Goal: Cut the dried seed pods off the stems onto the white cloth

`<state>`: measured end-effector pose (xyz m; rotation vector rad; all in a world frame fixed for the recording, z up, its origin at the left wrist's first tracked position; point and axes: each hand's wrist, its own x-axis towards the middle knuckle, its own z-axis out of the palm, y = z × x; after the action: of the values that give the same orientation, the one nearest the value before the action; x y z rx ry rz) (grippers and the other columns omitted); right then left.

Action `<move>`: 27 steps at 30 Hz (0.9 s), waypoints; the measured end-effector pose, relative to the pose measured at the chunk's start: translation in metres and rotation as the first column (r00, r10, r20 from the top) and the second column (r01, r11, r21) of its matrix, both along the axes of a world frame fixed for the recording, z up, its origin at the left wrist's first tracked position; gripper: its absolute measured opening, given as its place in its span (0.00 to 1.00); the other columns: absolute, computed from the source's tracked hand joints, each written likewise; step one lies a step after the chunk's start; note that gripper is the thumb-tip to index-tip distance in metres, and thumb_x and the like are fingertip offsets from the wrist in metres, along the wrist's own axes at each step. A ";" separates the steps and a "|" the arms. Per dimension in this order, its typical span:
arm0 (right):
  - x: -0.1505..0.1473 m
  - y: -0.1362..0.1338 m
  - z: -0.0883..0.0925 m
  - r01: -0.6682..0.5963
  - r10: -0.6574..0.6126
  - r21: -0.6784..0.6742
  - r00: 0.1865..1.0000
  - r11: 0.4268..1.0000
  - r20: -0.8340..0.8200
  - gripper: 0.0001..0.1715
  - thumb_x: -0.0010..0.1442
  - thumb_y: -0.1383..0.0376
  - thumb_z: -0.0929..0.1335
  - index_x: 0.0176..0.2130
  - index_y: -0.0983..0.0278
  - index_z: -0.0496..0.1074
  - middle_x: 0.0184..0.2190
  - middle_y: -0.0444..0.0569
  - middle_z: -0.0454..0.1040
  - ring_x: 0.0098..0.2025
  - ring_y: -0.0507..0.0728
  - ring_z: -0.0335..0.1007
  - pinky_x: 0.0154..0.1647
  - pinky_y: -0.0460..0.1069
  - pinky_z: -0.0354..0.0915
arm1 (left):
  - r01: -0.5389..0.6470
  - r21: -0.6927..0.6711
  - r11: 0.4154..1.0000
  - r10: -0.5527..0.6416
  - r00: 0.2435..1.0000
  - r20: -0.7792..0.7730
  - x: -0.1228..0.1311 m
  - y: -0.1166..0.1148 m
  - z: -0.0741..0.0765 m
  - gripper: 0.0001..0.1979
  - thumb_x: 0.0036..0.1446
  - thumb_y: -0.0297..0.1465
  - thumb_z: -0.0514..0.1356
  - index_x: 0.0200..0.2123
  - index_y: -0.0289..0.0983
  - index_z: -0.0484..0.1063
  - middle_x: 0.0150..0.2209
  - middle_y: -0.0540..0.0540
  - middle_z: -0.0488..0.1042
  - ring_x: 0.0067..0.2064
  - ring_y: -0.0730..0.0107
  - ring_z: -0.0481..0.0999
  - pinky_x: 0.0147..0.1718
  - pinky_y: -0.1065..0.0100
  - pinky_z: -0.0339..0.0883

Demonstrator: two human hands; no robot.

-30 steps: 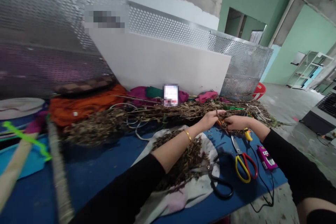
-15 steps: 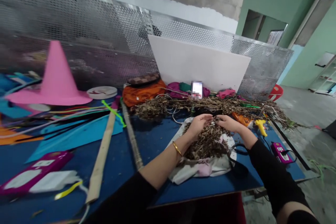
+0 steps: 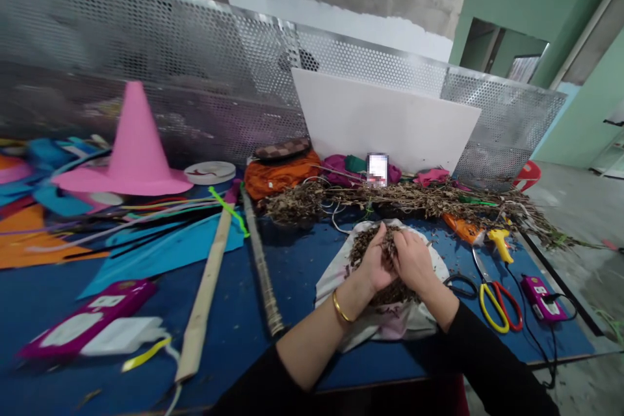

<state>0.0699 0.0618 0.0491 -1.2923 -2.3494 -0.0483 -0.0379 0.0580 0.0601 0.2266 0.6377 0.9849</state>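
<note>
Both hands are together over a heap of dry brown crumbled plant bits (image 3: 363, 242) on a white cloth (image 3: 336, 273) with pink patches. My left hand (image 3: 374, 264), with a gold bangle at its wrist, is cupped with its thumb up, some of the bits held against the palm. From the other side my right hand (image 3: 413, 261) presses in, fingers curled round the same bits. The palms hide part of the heap. Just right of the cloth lies a black-handled tool (image 3: 461, 287).
Scissors (image 3: 493, 302), a yellow glue gun (image 3: 500, 246) and a purple power strip (image 3: 542, 299) lie at right. Dried stalks (image 3: 414, 198) run along the back below a white board (image 3: 385, 120). At left are a pink cone hat (image 3: 134, 149) and a wooden stick (image 3: 207, 292).
My hands have come closer together and nearer to me, now closed round plant bits. The view has shifted left, and the scissors, earlier hidden by my right arm, show at right.
</note>
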 end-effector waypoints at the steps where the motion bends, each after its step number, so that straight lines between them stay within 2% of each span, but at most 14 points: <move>1: 0.000 -0.004 0.001 -0.033 0.029 0.043 0.996 0.999 0.089 0.12 0.60 0.67 0.59 0.43 0.62 0.65 0.40 0.56 0.68 0.44 0.62 0.61 0.46 0.55 0.59 | 0.012 0.007 1.000 -0.012 1.000 0.017 -0.002 0.002 -0.002 0.25 0.56 0.52 0.50 0.31 0.37 0.72 0.29 0.44 0.78 0.40 0.59 0.77 0.40 0.61 0.71; 3: -0.002 -0.010 0.003 -0.068 0.051 0.099 0.984 0.993 0.169 0.12 0.60 0.68 0.59 0.44 0.63 0.66 0.42 0.57 0.68 0.47 0.63 0.59 0.50 0.58 0.57 | 0.041 0.013 0.999 -0.041 0.999 0.021 -0.004 0.004 -0.006 0.25 0.55 0.52 0.52 0.33 0.36 0.73 0.31 0.43 0.78 0.41 0.59 0.77 0.41 0.61 0.71; 5: -0.005 -0.015 0.003 -0.084 0.062 0.130 0.985 0.988 0.162 0.16 0.60 0.70 0.59 0.48 0.65 0.65 0.47 0.59 0.66 0.53 0.64 0.56 0.55 0.60 0.54 | 0.040 0.004 0.999 -0.040 0.999 0.008 -0.003 0.004 -0.012 0.23 0.54 0.50 0.54 0.35 0.35 0.73 0.33 0.42 0.78 0.41 0.61 0.77 0.41 0.63 0.71; 8: -0.006 -0.022 0.001 -0.093 0.092 0.137 0.996 0.986 0.020 0.25 0.56 0.70 0.61 0.54 0.68 0.61 0.53 0.60 0.63 0.59 0.65 0.50 0.60 0.63 0.48 | -0.019 -0.002 1.000 0.019 1.000 0.007 -0.003 0.005 -0.022 0.21 0.54 0.47 0.56 0.36 0.34 0.73 0.34 0.42 0.78 0.39 0.63 0.77 0.41 0.65 0.71; 12: 0.003 -0.027 -0.001 -0.123 0.165 0.181 0.957 0.976 -0.238 0.35 0.55 0.68 0.60 0.62 0.67 0.53 0.57 0.58 0.60 0.61 0.63 0.52 0.60 0.63 0.51 | -0.145 -0.014 0.989 0.145 0.989 -0.013 -0.009 0.011 -0.030 0.17 0.55 0.43 0.58 0.34 0.33 0.72 0.32 0.43 0.77 0.36 0.65 0.77 0.38 0.67 0.72; 14: 0.007 -0.027 -0.002 -0.215 0.263 0.234 0.944 0.948 -0.199 0.35 0.58 0.68 0.59 0.64 0.65 0.50 0.60 0.56 0.58 0.62 0.62 0.51 0.61 0.62 0.52 | -0.154 -0.023 0.988 0.154 0.988 -0.015 -0.012 0.012 -0.030 0.16 0.55 0.42 0.58 0.34 0.33 0.72 0.32 0.43 0.77 0.35 0.65 0.78 0.37 0.67 0.72; 16: 0.007 -0.026 -0.005 -0.323 0.347 0.245 0.936 0.914 -0.061 0.34 0.59 0.69 0.58 0.64 0.65 0.50 0.61 0.55 0.58 0.64 0.61 0.48 0.62 0.62 0.51 | -0.145 -0.022 0.989 0.145 0.989 0.020 -0.013 0.011 -0.028 0.15 0.57 0.40 0.57 0.36 0.33 0.72 0.33 0.42 0.77 0.37 0.65 0.78 0.38 0.68 0.73; 19: 0.001 -0.024 -0.011 -0.323 0.314 0.221 0.946 0.920 0.079 0.33 0.59 0.70 0.58 0.63 0.70 0.53 0.62 0.57 0.57 0.66 0.61 0.43 0.64 0.61 0.48 | -0.159 -0.027 0.987 0.161 0.981 0.106 -0.013 0.007 -0.018 0.16 0.61 0.39 0.51 0.38 0.33 0.73 0.35 0.42 0.78 0.38 0.65 0.78 0.40 0.67 0.72; 21: -0.003 -0.024 -0.015 -0.294 0.276 0.209 0.955 0.933 0.110 0.33 0.58 0.69 0.59 0.62 0.74 0.54 0.62 0.60 0.55 0.66 0.62 0.42 0.65 0.61 0.46 | -0.161 -0.056 0.985 0.167 0.976 0.138 -0.014 0.004 -0.012 0.19 0.62 0.40 0.49 0.36 0.32 0.73 0.32 0.41 0.78 0.37 0.65 0.78 0.39 0.65 0.73; 24: -0.007 -0.026 -0.017 -0.335 0.317 0.171 0.940 0.926 0.128 0.35 0.56 0.67 0.60 0.61 0.78 0.56 0.62 0.63 0.55 0.66 0.64 0.41 0.65 0.61 0.45 | -0.183 -0.149 0.972 0.197 0.977 0.087 -0.016 0.004 -0.007 0.19 0.62 0.39 0.49 0.29 0.32 0.71 0.23 0.44 0.75 0.28 0.69 0.77 0.31 0.69 0.73; 26: -0.007 -0.027 -0.014 -0.383 0.376 0.141 0.924 0.913 0.075 0.33 0.56 0.68 0.59 0.60 0.74 0.58 0.61 0.60 0.58 0.66 0.62 0.43 0.64 0.62 0.46 | -0.208 -0.199 0.958 0.218 0.975 0.031 -0.019 0.006 -0.008 0.17 0.61 0.37 0.51 0.24 0.34 0.67 0.19 0.48 0.71 0.22 0.74 0.73 0.23 0.74 0.70; 27: -0.005 -0.027 -0.011 -0.399 0.401 0.140 0.916 0.906 0.013 0.31 0.57 0.69 0.59 0.59 0.71 0.59 0.60 0.57 0.60 0.65 0.61 0.45 0.64 0.62 0.47 | -0.216 -0.183 0.959 0.220 0.975 0.003 -0.020 0.008 -0.009 0.16 0.61 0.36 0.52 0.23 0.35 0.65 0.18 0.50 0.70 0.20 0.76 0.72 0.20 0.75 0.68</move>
<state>0.0647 0.0345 0.0381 -0.7228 -2.5008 -0.0714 -0.0579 0.0656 0.0508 -0.0178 0.7383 1.1317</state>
